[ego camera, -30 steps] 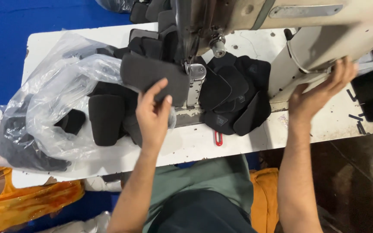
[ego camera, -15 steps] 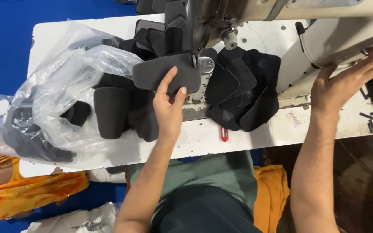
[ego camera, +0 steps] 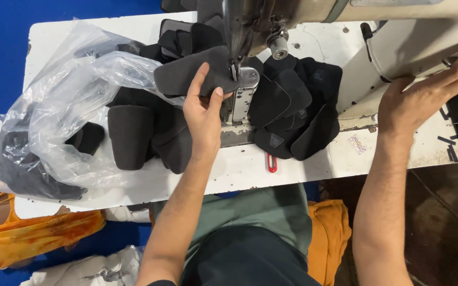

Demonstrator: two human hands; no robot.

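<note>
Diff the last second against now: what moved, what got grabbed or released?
The left hand slid the dark fabric piece it holds further in, so its edge now sits under the needle. The right hand shifted further right along the sewing machine's body. Nothing was released or newly grasped. The pile of black pieces, plastic bag and red clip lie as before.

The black piece [ego camera: 192,74] under the left hand [ego camera: 203,114] looks like matt, soft cloth. The sewing machine [ego camera: 398,47] is smooth cream-painted metal, its presser plate [ego camera: 247,79] bare and shiny. The bag [ego camera: 64,116] is thin, crinkled, glossy clear plastic. The table [ego camera: 303,164] is scuffed white.
</note>
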